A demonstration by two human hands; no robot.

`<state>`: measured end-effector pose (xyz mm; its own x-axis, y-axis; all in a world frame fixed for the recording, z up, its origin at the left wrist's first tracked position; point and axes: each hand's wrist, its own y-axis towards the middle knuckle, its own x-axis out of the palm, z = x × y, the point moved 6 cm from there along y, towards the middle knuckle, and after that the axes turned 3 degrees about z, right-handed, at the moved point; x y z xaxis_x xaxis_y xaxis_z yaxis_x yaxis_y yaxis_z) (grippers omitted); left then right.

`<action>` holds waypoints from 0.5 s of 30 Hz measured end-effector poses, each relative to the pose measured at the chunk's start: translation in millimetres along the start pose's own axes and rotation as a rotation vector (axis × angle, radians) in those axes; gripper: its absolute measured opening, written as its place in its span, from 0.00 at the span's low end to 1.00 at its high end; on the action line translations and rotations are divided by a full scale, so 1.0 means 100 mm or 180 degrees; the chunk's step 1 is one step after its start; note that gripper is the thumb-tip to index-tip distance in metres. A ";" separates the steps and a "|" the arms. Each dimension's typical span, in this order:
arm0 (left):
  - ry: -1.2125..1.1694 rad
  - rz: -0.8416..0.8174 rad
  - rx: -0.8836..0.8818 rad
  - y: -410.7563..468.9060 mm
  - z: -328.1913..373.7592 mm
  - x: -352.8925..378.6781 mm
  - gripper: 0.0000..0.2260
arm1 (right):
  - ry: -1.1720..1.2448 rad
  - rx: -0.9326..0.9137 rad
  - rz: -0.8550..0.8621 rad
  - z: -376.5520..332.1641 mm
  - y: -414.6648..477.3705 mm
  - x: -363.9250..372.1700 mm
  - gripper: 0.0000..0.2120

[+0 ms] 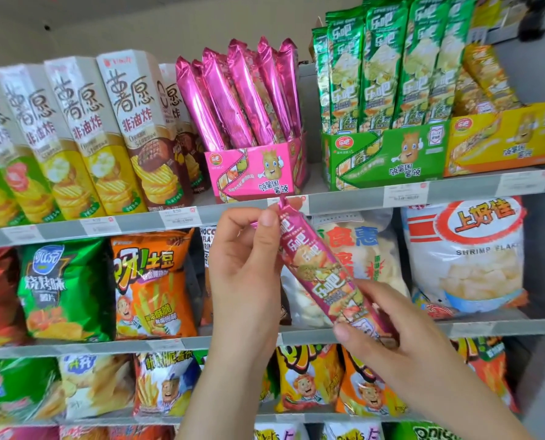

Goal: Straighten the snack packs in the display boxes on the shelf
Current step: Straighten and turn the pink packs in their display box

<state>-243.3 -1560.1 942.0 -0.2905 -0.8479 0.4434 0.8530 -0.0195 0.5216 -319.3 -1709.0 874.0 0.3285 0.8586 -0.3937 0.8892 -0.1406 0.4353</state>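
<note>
Head view: the left hand pinches the top of a pink pack and the right hand grips its bottom, just below the pink box. Pushed in hard, it could knock over the leaning packs (they tilt left) or get squashed.

- Illumination: bright, even and diffuse; shadows are faint.
- Glare: white streaks run along the pink foil packs.
- Distortion: the wide-angle lens bows the shelf edge and tilts items near the left border.
- Focus: soft overall, most blurred at the corners.
</note>
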 end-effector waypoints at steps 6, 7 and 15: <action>-0.0471 -0.0157 -0.0139 0.05 0.01 -0.03 0.03 | 0.1036 0.0353 -0.0509 0.03 -0.06 0.08 0.17; -0.0302 -0.0100 -0.0103 0.06 0.02 -0.05 0.04 | 0.0929 0.0293 -0.0335 0.04 -0.06 0.08 0.17; 0.1086 0.0258 0.0283 0.10 0.13 -0.16 0.07 | -0.0499 -0.0255 0.0508 -0.06 -0.10 -0.02 0.14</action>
<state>-235.8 -1539.5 949.7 -0.0493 -0.9732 0.2248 0.8218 0.0884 0.5629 -330.9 -1706.5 875.0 0.5138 0.7407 -0.4328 0.7960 -0.2235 0.5625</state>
